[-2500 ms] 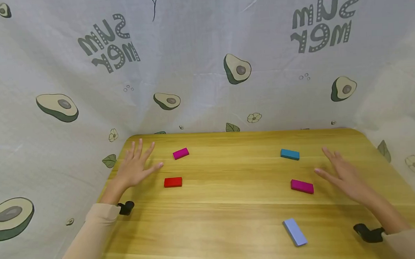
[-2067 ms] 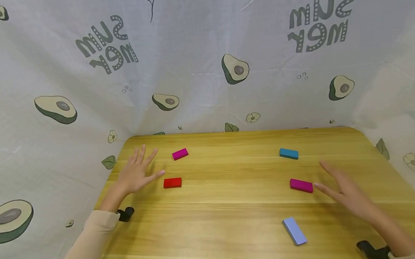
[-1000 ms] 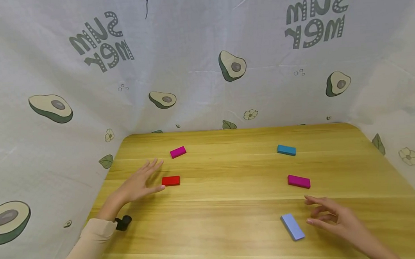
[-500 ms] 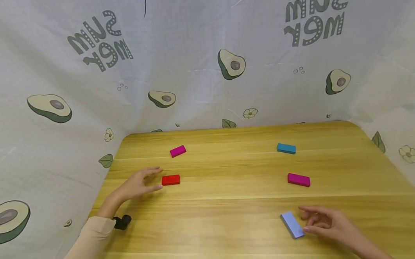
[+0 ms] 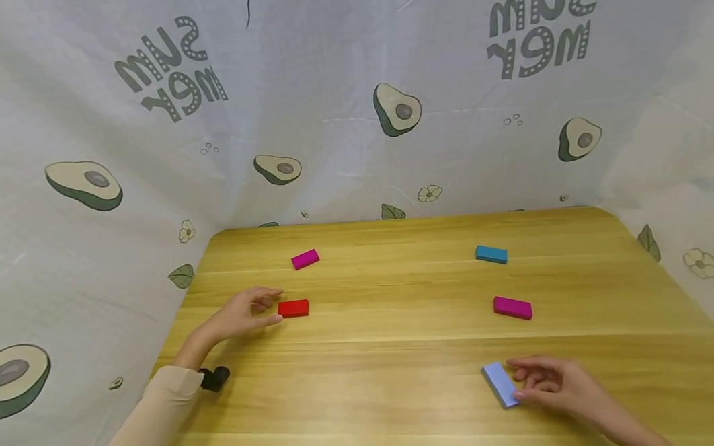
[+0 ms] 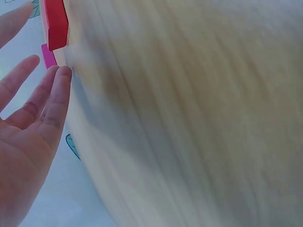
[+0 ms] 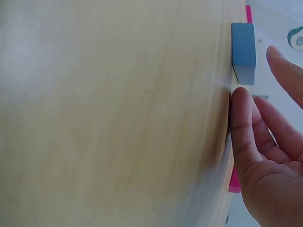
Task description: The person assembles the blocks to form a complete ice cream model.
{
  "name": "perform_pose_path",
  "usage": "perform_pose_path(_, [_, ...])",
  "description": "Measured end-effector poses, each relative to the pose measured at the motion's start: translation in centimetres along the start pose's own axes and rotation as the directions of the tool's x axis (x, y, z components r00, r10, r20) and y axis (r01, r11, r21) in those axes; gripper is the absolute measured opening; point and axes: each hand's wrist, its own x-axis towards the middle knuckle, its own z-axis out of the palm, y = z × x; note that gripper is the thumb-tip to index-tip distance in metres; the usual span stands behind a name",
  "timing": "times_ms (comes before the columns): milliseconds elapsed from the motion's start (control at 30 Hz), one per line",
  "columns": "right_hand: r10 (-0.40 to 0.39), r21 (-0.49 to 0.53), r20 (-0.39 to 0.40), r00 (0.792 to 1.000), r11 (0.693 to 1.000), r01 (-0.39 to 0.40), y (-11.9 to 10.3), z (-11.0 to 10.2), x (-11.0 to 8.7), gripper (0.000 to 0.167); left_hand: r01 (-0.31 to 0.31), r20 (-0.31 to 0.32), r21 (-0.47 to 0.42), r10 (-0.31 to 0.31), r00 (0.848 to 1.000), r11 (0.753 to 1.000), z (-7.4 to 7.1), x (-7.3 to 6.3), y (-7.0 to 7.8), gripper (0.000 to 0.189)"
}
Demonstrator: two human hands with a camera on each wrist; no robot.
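Note:
At the left of the table, my left hand (image 5: 243, 314) reaches toward the red block (image 5: 293, 308), its thumb and forefinger spread by the block's left end. The left wrist view shows the red block (image 6: 57, 23) just beyond the loosely bent fingers, nothing in the palm. On the right, my right hand (image 5: 553, 386) is beside the light blue block (image 5: 499, 384), thumb tip right at its near right corner, forefinger extended by its right side. In the right wrist view this block (image 7: 244, 45) lies ahead of the fingertips, with the thumb apart from it.
Behind the red block lies a small magenta block (image 5: 305, 259). A second magenta block (image 5: 513, 308) and a darker blue block (image 5: 491, 254) lie farther back on the right. The wooden table (image 5: 389, 383) meets a printed cloth (image 5: 325, 70) at its back and sides.
My right hand has come down and nearer, from beside the right magenta block to the light blue block. My left hand has lowered toward the red block, its spread fingers drawing together. The blocks stay put.

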Motion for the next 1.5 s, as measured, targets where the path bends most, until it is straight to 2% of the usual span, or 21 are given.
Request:
perform_pose_path(167, [-0.094, 0.042, -0.014, 0.995, 0.995, 0.095, 0.4, 0.1, 0.1, 0.043, 0.011, 0.018, -0.018, -0.01, 1.0, 1.0, 0.1, 0.3, 0.1, 0.058])
perform_pose_path(300, [-0.116, 0.074, 0.009, 0.993, 0.991, 0.115, 0.5, 0.1, 0.1, 0.046, 0.02, 0.03, -0.036, -0.019, 0.999, 0.999, 0.3, 0.5, 0.2, 0.055])
perform_pose_path(600, [-0.073, 0.082, 0.061, 0.995, 0.994, 0.068, 0.4, 0.1, 0.3, 0.051, 0.026, 0.03, -0.09, -0.024, 0.999, 0.996, 0.5, 0.8, 0.0, 0.051])
perform_pose_path(800, [-0.029, 0.053, 0.065, 0.997, 0.998, 0.025, 0.2, 0.2, 0.5, 0.05, 0.023, 0.031, -0.125, -0.019, 0.999, 0.992, 0.3, 1.0, -0.1, 0.048])
perform_pose_path(1033, [-0.045, 0.07, 0.049, 0.998, 0.997, 0.041, 0.2, 0.7, 0.6, 0.045, 0.034, 0.035, -0.16, -0.028, 0.999, 0.986, 0.3, 1.3, -0.3, 0.042])
perform_pose_path(1333, [0.013, -0.001, 0.03, 0.999, 1.0, -0.013, -0.4, 0.8, 0.7, 0.048, 0.045, 0.044, -0.143, -0.039, 0.998, 0.989, 0.1, 1.5, -0.5, 0.033])
perform_pose_path(1500, [0.074, -0.015, 0.039, 0.997, 0.997, -0.073, -0.8, 0.9, 1.0, 0.049, 0.042, 0.042, -0.136, -0.037, 0.998, 0.99, 0.1, 1.6, -0.8, 0.033])
